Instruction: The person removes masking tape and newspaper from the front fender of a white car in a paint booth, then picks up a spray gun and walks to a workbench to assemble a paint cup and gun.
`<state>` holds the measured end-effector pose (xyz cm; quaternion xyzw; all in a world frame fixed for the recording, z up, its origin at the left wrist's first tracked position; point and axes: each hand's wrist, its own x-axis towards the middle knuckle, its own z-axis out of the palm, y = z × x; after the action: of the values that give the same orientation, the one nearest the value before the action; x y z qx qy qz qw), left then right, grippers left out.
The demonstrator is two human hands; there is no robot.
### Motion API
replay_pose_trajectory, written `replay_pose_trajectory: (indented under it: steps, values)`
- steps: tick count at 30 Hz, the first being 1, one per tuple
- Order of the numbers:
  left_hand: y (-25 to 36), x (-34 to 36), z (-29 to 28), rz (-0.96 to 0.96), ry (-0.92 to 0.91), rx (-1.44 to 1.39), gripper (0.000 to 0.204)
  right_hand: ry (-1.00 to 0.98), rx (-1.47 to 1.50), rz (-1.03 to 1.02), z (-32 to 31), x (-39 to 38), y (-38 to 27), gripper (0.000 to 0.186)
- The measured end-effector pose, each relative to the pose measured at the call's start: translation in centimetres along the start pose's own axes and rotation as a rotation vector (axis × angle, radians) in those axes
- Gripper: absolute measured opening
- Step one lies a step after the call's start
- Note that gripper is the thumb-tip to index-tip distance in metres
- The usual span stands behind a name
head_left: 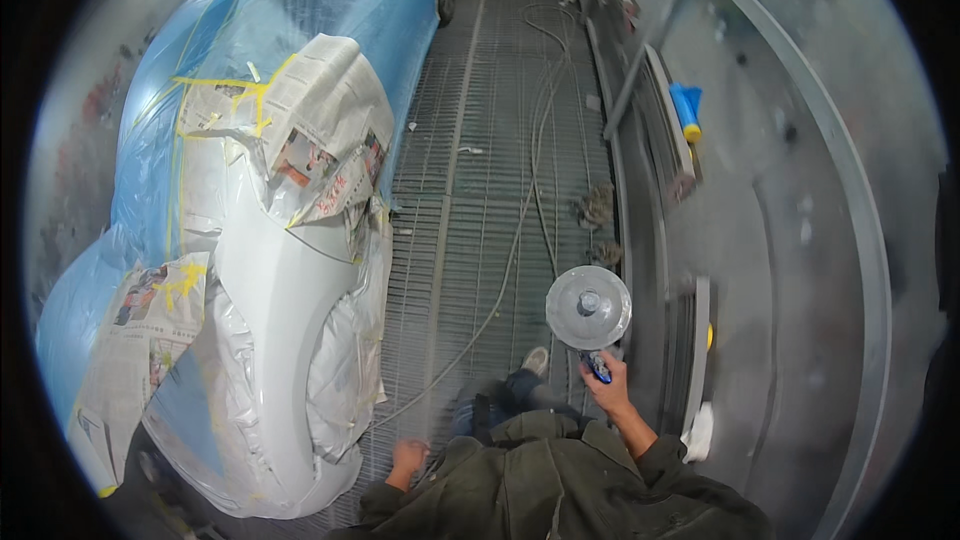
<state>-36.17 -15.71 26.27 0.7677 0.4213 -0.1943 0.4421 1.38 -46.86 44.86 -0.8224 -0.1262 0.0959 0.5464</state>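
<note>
Nearest to me, at about six o'clock, my own dark green jacket fills the lower edge. My left hand (408,457) hangs low at seven o'clock, empty, fingers loosely curled and touching nothing. My right hand (610,385) is raised at about five o'clock and is clamped round the blue-trimmed grip of a spray gun (589,312); its round grey cup lid faces the camera, just above the fist.

I judge the masking done: the car (270,290), from nine round to eleven o'clock, is wrapped in blue plastic sheeting (340,0), with newspaper (325,130) held on by yellow tape (225,85). Only a pale grey wing panel sits bare. It looks an even, dull grey; whether a coat is on it I cannot tell. The gun points away from the panel, well apart from it, so spraying is not under way in this view.

A hose (520,210) trails from the gun up the grated floor (480,140) toward twelve o'clock. At two o'clock, a blue and yellow object (686,110) rests on the booth wall's ledge.
</note>
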Motion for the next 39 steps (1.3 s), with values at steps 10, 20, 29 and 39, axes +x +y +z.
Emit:
replay_pose_trajectory:
  steps: [10,20,29,39]
  values:
    - [11.5,19.9,4.0,-0.042,0.122,0.039,0.027,-0.109,0.034,-0.116,1.9,31.9,-1.3,0.018]
    - [35.2,48.2,-7.2,-0.113,0.127,-0.076,0.027,-0.426,0.027,-0.064,11.8,65.7,-6.7,0.023]
    - [56.5,55.8,-5.1,-0.658,0.571,-0.773,0.032,-1.279,0.011,-0.483,25.3,100.1,-4.3,0.041]
    - [105.6,84.7,18.0,-1.238,1.112,-1.43,0.031,-2.203,-0.435,-0.979,35.2,122.5,-16.1,0.027]
